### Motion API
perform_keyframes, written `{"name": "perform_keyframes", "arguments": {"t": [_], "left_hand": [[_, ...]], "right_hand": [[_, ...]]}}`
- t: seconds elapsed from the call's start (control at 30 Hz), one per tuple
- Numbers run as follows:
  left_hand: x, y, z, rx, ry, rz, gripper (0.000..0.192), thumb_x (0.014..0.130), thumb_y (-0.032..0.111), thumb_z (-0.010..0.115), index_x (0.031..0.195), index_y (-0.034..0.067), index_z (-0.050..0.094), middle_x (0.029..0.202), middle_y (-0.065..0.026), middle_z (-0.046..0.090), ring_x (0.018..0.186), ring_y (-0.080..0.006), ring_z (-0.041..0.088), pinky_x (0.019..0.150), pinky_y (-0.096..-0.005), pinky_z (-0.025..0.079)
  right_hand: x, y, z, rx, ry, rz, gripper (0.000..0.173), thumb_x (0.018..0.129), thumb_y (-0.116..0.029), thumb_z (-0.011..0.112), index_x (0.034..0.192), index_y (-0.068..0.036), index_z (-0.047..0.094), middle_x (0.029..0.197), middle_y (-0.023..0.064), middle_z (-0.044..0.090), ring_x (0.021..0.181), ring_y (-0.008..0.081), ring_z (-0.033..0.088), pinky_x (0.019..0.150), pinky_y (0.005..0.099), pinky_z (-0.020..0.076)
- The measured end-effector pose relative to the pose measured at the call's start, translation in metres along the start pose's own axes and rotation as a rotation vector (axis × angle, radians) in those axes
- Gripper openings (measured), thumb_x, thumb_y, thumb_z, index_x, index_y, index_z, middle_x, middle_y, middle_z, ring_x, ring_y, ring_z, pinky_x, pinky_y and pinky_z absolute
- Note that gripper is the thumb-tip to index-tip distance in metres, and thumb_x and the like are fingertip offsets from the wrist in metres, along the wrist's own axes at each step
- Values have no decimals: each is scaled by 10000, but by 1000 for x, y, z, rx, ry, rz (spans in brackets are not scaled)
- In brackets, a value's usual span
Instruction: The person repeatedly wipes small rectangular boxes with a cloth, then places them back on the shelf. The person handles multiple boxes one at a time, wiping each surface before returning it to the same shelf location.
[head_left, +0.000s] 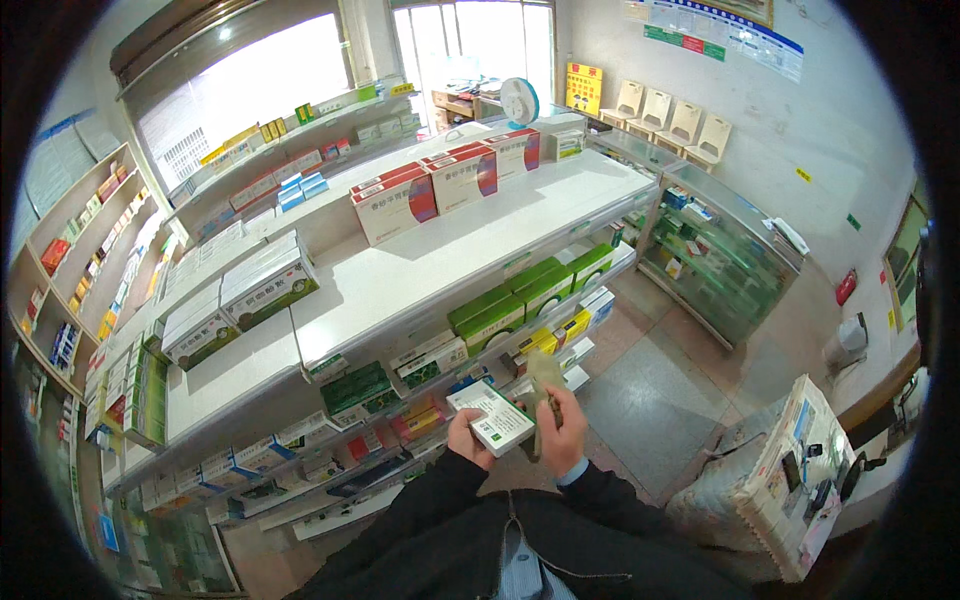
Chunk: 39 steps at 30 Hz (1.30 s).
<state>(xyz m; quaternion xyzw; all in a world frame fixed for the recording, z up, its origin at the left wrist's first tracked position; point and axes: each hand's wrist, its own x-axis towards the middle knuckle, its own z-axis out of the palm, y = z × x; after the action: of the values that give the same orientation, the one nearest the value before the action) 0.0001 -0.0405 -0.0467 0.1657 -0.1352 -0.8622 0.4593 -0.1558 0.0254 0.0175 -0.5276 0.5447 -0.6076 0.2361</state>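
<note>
My left hand (470, 439) grips a white medicine box (493, 417) by its left end, thumb on the printed face. Its near edge is green and the face bears small writing. Just to the right, my right hand (562, 433) pinches a crumpled khaki cloth (546, 375), part of which sticks up beyond the fingers. The cloth is beside the box's right end; whether they touch I cannot tell. Beyond both hands stands a white shelf unit, its lower shelf carrying green boxes (487, 322) and yellow boxes (571, 328).
Large red-and-white cartons (394, 202) stand on the white top shelf (450, 255), with white-and-green cartons (270, 289) to their left. A glass display case (720, 255) is at right. Nearer, a cloth-covered table (795, 480) holds small devices. Several chairs (667, 120) line the wall.
</note>
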Motion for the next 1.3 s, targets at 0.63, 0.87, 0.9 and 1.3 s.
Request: {"name": "perform_keyframes", "arguments": {"t": [0.63,0.87,0.9,1.3], "left_hand": [[-13,-20,15,450,25,72,394,1052,287,527,1383,86,457,1162,-68,652,955,-208,694,804,-374,599],[-18,-24,4,426,-66,-276,433,1048,226,533,1450,123,410,1220,-49,638,1028,-165,675,863,-345,578],[-18,-22,7,528,-36,-215,449,1041,210,547,1454,101,407,1224,-49,638,1024,-161,674,859,-329,573],[-27,-12,23,1452,-121,467,371,888,74,730,1232,30,602,1125,-139,681,1018,-260,685,870,-355,531]], "right_hand": [[0,-20,-25,-126,-384,-321,448,910,-159,671,1337,-47,599,1435,254,512,1399,402,441,1154,434,343],[19,-15,-26,-138,-92,-269,408,847,-109,708,1244,-26,658,1362,243,577,1312,390,537,1045,408,452],[21,-16,-28,-87,-98,-180,417,842,-93,701,1248,-12,650,1338,231,588,1266,367,561,1026,396,462],[16,-15,-29,-126,-332,-207,365,880,-177,712,1220,-53,673,1138,175,684,1038,326,670,900,371,524]]}}
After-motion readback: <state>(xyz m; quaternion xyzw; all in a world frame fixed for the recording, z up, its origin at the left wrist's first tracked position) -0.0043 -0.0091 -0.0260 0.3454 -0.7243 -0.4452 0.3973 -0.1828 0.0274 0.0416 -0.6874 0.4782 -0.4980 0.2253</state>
